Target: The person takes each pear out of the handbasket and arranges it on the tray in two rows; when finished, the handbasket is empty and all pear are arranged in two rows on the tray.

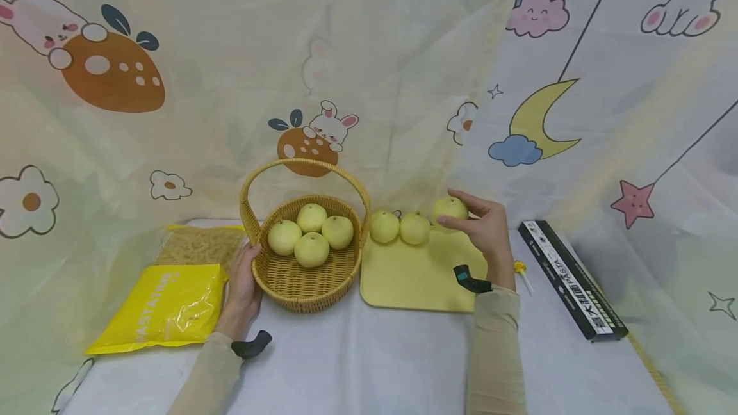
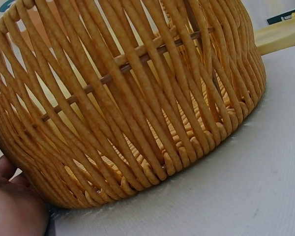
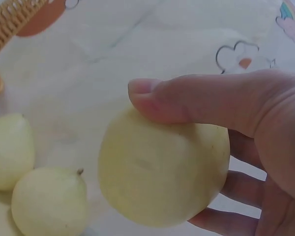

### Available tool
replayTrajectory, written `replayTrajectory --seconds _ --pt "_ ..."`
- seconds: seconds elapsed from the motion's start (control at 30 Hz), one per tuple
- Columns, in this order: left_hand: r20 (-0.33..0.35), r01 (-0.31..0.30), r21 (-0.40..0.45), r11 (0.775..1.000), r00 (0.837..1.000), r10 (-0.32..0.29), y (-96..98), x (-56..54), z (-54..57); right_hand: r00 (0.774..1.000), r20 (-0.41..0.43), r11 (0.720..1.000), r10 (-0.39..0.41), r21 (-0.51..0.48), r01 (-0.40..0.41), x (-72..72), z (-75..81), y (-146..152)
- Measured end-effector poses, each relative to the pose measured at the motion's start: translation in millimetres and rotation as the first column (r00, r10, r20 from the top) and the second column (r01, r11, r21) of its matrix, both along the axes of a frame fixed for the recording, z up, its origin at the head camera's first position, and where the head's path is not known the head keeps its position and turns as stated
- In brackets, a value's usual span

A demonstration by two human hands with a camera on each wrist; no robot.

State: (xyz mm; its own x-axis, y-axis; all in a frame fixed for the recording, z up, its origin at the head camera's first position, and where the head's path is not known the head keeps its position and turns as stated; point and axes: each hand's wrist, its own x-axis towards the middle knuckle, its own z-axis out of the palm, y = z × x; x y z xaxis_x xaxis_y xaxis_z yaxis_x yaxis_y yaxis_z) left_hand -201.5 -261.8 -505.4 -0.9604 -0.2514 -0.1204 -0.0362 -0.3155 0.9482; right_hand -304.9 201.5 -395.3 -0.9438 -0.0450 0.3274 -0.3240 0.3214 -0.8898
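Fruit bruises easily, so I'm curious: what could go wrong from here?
The smooth, round fruit held in the right grip might slip out and bruise. It could also knock the neighbouring pale fruit, perhaps setting it rolling. And the basket could tip if something bumped its tall handle.

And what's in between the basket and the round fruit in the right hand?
Two more fruits, side by side at the far end of the yellow board. The head view shows them between the basket and the right hand's fruit.
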Motion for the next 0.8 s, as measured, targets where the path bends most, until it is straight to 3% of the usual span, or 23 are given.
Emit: replayTrajectory --seconds 0.17,0.5,0.8 --pt "-0.001 -0.002 0.003 1.000 1.000 0.002 0.3 -0.3 0.6 0.997 0.071 1.000 -0.027 0.010 0.026 -8.7 -13.2 2" --pt "0.006 -0.007 -0.005 1.000 1.000 0.007 0.6 0.1 1.9 0.992 0.104 0.997 -0.077 0.012 0.076 -26.2 -46.9 12" --pt "-0.007 -0.012 0.004 1.000 1.000 0.012 0.6 0.0 1.2 0.990 0.134 0.999 -0.046 -0.018 0.048 -39.0 -82.6 21"
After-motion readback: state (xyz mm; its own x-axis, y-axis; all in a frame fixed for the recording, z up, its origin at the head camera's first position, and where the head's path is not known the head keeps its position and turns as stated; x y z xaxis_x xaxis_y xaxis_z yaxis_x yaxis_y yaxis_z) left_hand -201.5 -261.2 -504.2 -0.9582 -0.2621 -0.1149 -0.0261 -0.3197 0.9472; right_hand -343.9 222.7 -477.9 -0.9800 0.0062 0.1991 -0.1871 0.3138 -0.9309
